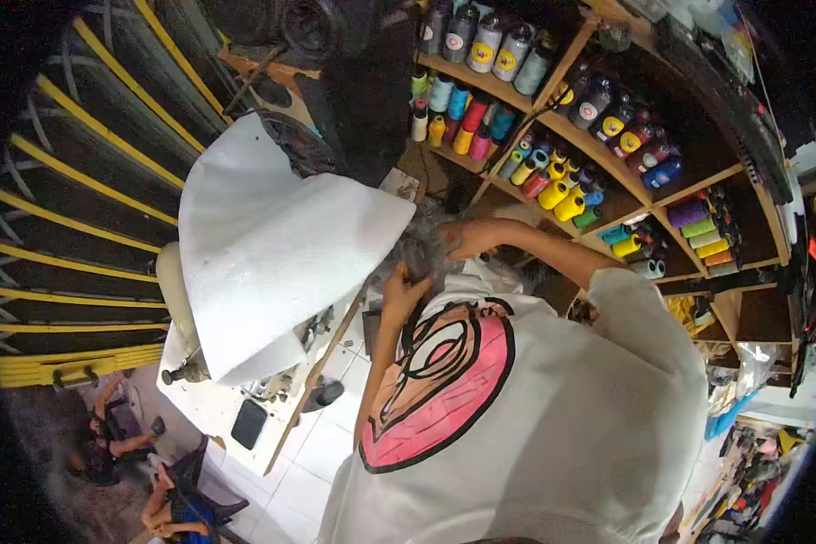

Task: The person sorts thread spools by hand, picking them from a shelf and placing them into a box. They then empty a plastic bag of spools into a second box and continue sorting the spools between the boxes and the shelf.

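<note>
My left hand (pixel 403 296) is closed, its fingers pinched at the lower side of some crumpled grey translucent material (pixel 419 252). From the other side my right hand (pixel 467 238) grips the same material, with its fingers partly hidden and blurred. The material's exact kind cannot be made out. Just left of both hands, a large white foam-like sheet (pixel 281 236) lies draped over the sewing table (pixel 183 379), its right tip close to the grey material. Part of a beige sewing machine (pixel 174 290) shows from behind the sheet.
Wooden shelves (pixel 621 181) full of thread cones stand beyond my right arm. A phone (pixel 249 424) lies on the table's near corner, beside small metal parts. Yellow folding-gate slats (pixel 82 236) line the left. Seated people (pixel 145 453) are at lower left. Fabric scraps (pixel 743 480) lie at lower right.
</note>
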Tool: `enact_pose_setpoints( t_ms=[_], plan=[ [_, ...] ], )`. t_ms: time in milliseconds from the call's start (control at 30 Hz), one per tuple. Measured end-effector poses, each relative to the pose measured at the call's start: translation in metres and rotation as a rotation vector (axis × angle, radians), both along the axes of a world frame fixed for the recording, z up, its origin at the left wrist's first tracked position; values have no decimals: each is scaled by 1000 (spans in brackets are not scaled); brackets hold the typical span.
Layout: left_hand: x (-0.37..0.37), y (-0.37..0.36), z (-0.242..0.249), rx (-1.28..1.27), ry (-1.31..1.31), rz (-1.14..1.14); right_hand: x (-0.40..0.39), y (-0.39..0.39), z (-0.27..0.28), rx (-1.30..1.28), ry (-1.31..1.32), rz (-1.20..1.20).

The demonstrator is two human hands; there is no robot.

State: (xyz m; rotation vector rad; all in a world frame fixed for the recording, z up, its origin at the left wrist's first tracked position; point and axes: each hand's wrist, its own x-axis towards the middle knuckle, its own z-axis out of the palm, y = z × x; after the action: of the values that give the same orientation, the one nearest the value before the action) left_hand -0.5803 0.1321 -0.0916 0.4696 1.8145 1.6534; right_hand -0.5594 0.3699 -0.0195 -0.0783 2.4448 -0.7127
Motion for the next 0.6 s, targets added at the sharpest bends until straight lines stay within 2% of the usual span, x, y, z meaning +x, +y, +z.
enact_pose_setpoints(
  t_ms=[33, 67, 100, 167, 267, 367, 400, 500, 533, 600],
  plan=[
    [-6, 12, -27, 118, 26, -2, 7, -8, 10, -246, -101, -94],
    [-14, 23, -32, 39, 145, -60, 8, -4, -2, -390, -192, -174],
    [-23, 30, -35, -51, 263, -124, 9, -4, -1, -394, -181, -264],
    [-32, 47, -38, -105, 286, -156, 16, -5, 9, -401, -153, -463],
    [-38, 70, 2, -120, 353, -211, 24, 7, -19, -656, -47, -705],
    [-35, 72, 26, 10, 358, -229, 24, 17, -21, -655, 126, -795],
    [-34, 75, 26, 66, 164, -279, 17, 24, -21, -643, 118, -759],
    [-37, 71, 25, -43, 211, -248, 13, 40, -20, -663, 149, -867],
    [-33, 65, 31, -74, 189, -244, 7, 46, -26, -637, 211, -829],
    [-41, 48, 2, -198, 87, -461, -9, 60, -42, -581, 331, -751]
  ],
)
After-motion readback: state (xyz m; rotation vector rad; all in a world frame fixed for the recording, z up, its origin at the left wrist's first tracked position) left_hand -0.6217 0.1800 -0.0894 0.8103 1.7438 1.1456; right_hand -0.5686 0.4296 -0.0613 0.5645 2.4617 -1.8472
